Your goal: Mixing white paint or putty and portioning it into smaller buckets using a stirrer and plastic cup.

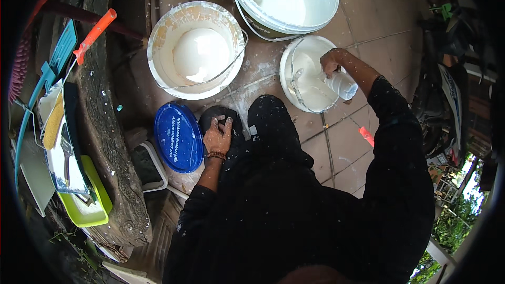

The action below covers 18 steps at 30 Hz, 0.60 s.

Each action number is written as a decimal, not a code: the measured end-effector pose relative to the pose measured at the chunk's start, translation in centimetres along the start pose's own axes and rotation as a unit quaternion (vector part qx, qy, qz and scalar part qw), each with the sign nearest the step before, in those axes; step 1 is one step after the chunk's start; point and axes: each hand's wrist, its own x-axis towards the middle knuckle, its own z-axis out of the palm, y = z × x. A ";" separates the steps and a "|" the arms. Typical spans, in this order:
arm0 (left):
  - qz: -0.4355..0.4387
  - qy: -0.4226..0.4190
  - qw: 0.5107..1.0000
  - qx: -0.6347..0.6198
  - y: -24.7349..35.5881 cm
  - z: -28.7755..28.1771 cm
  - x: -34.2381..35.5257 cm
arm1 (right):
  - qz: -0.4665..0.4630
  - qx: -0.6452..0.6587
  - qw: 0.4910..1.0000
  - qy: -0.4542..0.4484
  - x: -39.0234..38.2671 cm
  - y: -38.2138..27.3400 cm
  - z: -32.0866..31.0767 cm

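My right hand [331,62] is closed around a clear plastic cup [344,86], which tilts over the right rim of a small white bucket [284,73]. White paint-like liquid lies in that bucket, and a pale whitish shape [298,75], too unclear to name, shows at its left inside. Its thin wire handle crosses the opening. My left hand [218,138] rests on my dark-clad left knee with its fingers apart and nothing in it. Just left of it lies a blue oval-looking lid [178,137] with white lettering.
A larger paint-stained bucket [155,68] and a big white-lined pail [329,0] stand ahead. At left, a carved wooden bench [118,179] bears a yellow-green tray [100,200] and a paint roller [53,123]. An orange-handled tool [366,136] lies on the tiles.
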 end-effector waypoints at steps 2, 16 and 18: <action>-0.025 -0.021 0.999 0.025 0.5 -0.3 0.1 | 0.003 -0.003 1.000 -0.003 0.0 0.2 -0.1; -0.030 -0.016 0.999 0.022 0.4 -0.3 0.2 | 0.027 -0.011 0.999 -0.030 -0.5 -0.5 -1.4; -0.032 -0.015 0.999 0.018 0.3 -0.2 0.3 | 0.026 -0.026 0.999 -0.032 -0.6 -0.6 -1.6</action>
